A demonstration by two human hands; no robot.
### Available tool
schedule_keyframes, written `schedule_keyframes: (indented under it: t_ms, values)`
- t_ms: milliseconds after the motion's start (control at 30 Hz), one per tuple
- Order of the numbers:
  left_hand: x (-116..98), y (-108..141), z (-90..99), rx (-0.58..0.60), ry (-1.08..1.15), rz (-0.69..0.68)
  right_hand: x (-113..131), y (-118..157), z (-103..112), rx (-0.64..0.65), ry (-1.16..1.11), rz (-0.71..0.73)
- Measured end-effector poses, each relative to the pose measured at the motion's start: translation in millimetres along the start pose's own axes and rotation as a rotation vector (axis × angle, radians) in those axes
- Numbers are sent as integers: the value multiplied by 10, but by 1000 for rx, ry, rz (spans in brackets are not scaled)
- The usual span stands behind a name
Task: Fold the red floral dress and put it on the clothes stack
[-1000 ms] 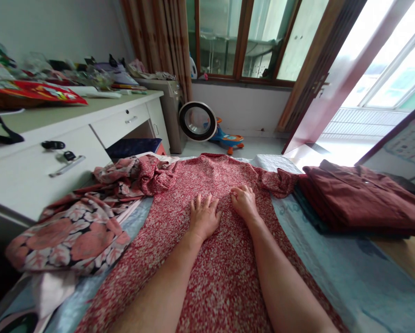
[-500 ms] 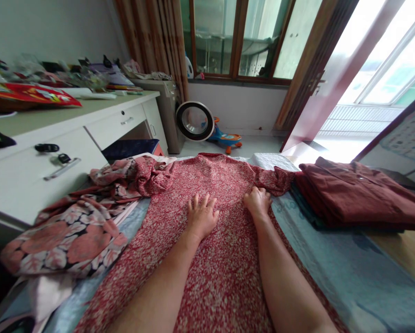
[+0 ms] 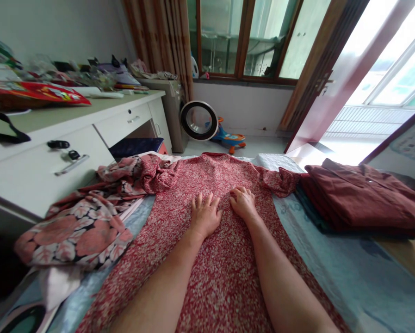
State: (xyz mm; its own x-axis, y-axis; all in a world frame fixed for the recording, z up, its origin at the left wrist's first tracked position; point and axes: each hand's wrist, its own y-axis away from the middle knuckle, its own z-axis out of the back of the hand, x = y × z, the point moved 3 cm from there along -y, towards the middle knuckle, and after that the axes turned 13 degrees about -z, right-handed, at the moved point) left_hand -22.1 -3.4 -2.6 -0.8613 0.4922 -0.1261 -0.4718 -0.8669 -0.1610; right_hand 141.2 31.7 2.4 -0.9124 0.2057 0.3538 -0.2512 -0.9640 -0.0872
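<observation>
1. My left hand [image 3: 206, 216] lies palm down on the red speckled garment [image 3: 223, 277], its fingers spread; a light, even sweep seems best, since hard pressing could drag the cloth.
2. My right hand [image 3: 242, 201] rests just beside it, fingers closer together and slightly curled; I cannot tell whether any cloth is pinched under them. Flattening those fingers would, I judge, smooth better.
3. Working outward from the middle should push creases towards the side edges, rather than into the bunched sleeves [image 3: 281, 181].
4. The garment lies spread under both hands on the pale blue cover [image 3: 294, 217], between the crumpled floral cloth [image 3: 78, 231] and the folded stack of clothes [image 3: 370, 199].
5. It is red with dense pale flecks, its collar [image 3: 216, 154] at the far end, its body mostly flat and widening towards me.
</observation>
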Motion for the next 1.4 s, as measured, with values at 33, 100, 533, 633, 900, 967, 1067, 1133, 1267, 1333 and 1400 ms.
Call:
schedule_keyframes:
  t_ms: [33,100,533,633,900,967,1067,1133,1267,1333,1400]
  values:
    - [2,-7,4,2,9,5,-2,2,2,-4,2,-3]
    - [26,-24,21,-6,31,21,-3,5,11,-14,3,-4]
    - [939,211,390,-58,-28,528,12,-2,26,-13,28,-19]
    - [993,257,402,-85,-32,606,7,2,36,-9,28,-22]
    - [725,72,375,-261,-25,254,-17,-64,77,-81,-177,2]
    - [626,26,344,-202,25,168,9,-67,78,-67,-251,63]
    - [544,10,294,-117,31,137,43,-54,51,37,-261,108]
    - [541,19,271,-93,18,151,38,-48,55,47,-213,79]
    - [601,47,258,-90,-36,228,-32,-60,114,-18,-111,-39]
    - [628,60,270,-96,-63,261,-92,-74,144,-43,-66,-112]
    - [650,74,287,-100,-80,285,-160,-88,169,-68,-26,-180]
